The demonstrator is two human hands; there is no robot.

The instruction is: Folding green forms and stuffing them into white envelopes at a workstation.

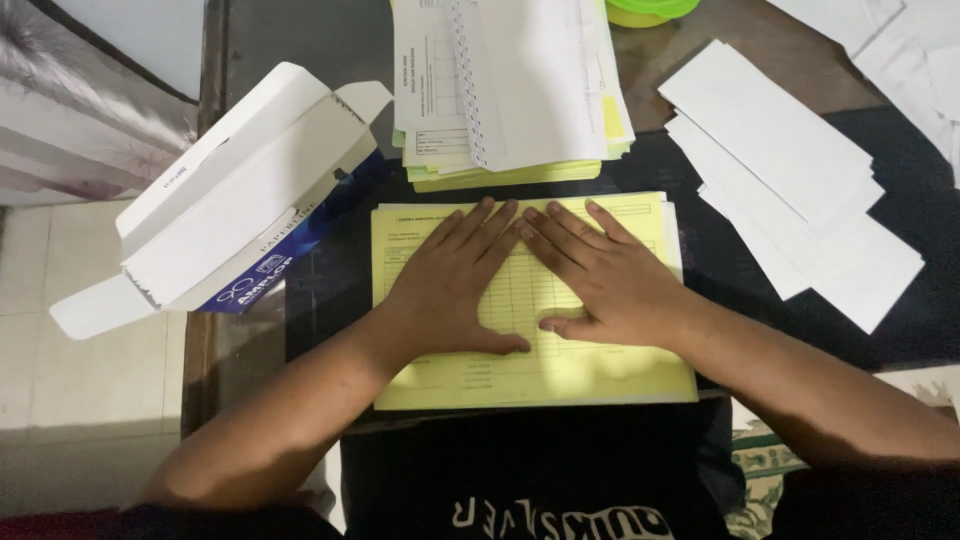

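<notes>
A person's left hand (455, 285) and right hand (600, 280) press flat, fingers spread and gripping nothing, on a yellow printed form (530, 370) atop a dark table (720, 260), white envelopes (790, 190) nearby.

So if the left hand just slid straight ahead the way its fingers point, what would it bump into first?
Probably the stack of white and yellow papers just beyond the yellow form; the left hand lies flat on that form, fingers aimed slightly toward the right hand.

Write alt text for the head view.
Left hand and right hand press flat on a yellow printed form on a dark table. An open white envelope box lies left, white envelopes right.
</notes>
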